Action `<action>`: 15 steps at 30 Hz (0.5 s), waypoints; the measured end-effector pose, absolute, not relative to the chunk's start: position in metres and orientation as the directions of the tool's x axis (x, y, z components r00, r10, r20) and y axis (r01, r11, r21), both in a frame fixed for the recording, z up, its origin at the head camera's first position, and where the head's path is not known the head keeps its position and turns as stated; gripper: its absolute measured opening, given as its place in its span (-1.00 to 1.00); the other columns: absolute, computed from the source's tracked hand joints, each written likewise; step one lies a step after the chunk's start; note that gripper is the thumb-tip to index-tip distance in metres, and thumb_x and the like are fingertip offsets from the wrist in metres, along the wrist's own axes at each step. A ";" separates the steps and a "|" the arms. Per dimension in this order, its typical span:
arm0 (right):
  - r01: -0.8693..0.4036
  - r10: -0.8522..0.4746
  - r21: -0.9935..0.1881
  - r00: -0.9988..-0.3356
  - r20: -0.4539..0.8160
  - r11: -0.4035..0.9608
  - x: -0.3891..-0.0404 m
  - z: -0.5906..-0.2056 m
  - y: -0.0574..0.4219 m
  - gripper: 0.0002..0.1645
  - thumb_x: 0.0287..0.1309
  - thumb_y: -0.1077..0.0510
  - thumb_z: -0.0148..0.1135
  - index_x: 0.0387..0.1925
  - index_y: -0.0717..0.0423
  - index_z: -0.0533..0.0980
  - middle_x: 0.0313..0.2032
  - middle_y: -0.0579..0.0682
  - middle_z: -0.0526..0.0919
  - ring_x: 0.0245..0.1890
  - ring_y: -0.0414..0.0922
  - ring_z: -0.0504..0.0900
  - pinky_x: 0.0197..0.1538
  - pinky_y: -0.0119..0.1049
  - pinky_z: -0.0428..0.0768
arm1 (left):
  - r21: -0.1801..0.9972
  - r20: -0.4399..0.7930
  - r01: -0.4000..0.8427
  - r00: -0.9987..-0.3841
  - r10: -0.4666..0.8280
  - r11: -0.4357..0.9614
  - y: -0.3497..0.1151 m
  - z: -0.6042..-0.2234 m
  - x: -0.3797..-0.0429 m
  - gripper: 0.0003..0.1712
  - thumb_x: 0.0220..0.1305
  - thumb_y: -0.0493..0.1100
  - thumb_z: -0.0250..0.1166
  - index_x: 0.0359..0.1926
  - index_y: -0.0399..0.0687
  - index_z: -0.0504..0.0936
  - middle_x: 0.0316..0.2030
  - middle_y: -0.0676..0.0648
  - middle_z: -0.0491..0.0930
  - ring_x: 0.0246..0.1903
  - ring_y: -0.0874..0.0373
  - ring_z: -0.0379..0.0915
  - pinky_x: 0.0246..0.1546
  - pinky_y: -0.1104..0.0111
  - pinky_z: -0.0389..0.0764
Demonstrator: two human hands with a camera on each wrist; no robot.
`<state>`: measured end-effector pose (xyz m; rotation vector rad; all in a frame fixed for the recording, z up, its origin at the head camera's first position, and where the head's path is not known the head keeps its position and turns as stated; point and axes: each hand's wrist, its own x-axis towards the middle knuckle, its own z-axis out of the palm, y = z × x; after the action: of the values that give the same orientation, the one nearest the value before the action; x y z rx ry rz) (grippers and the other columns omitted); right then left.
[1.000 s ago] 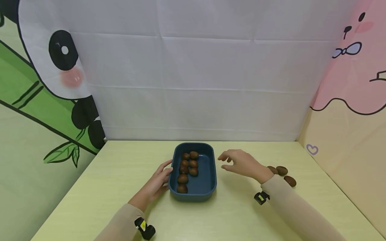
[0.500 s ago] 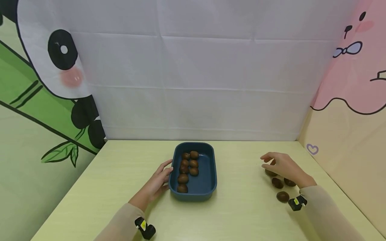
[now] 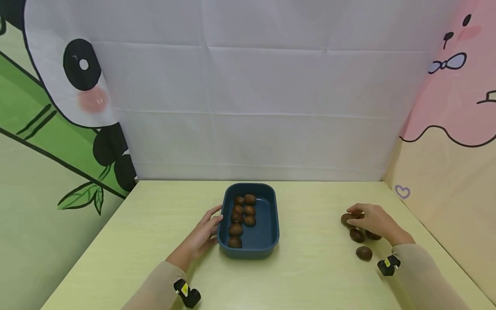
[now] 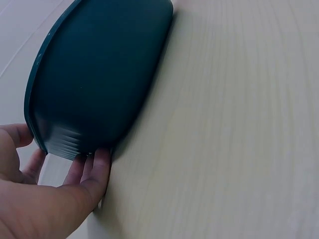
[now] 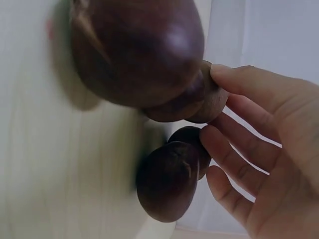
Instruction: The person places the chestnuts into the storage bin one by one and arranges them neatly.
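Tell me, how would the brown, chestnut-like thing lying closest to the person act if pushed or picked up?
The closest chestnut-like thing would probably roll or wobble when pushed, as its sides are rounded. Its glossy skin may make it a little slippery to pinch. Its smooth, plump outline suggests something firm that likely won't squash.

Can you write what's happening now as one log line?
left hand: touches blue tray | right hand: pinches brown nut | inside tray: brown nuts | on table: loose nuts
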<state>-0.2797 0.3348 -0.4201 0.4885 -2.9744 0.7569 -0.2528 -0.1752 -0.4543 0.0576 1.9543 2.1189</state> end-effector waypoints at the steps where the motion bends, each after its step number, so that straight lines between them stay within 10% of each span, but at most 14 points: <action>1: -0.307 -0.292 -0.455 -0.951 0.104 0.836 -0.280 -0.420 0.335 -0.55 0.18 0.04 0.43 0.00 0.26 0.62 -0.12 0.15 0.70 -0.10 0.17 0.65 -0.03 0.16 0.55 | 0.985 -0.143 -0.159 -0.967 0.212 -0.061 -0.175 -0.454 -0.252 -0.37 0.57 0.03 0.00 0.55 0.13 0.07 0.29 -0.31 0.42 0.18 -0.09 0.48 0.12 0.06 0.49; 15: -0.288 -0.300 -0.389 -0.953 0.031 0.875 -0.283 -0.423 0.332 -0.47 0.12 0.03 0.46 0.05 0.25 0.61 -0.12 0.15 0.69 -0.09 0.17 0.63 -0.05 0.17 0.54 | 0.984 -0.151 -0.168 -0.965 0.212 -0.062 -0.175 -0.454 -0.253 -0.37 0.57 0.03 0.01 0.54 0.15 0.07 0.25 -0.31 0.45 0.14 -0.05 0.52 0.10 0.09 0.50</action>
<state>-0.2832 0.3320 -0.4228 0.4815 -3.0707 0.6298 -0.2529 -0.1754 -0.4543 0.0482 1.9524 2.1167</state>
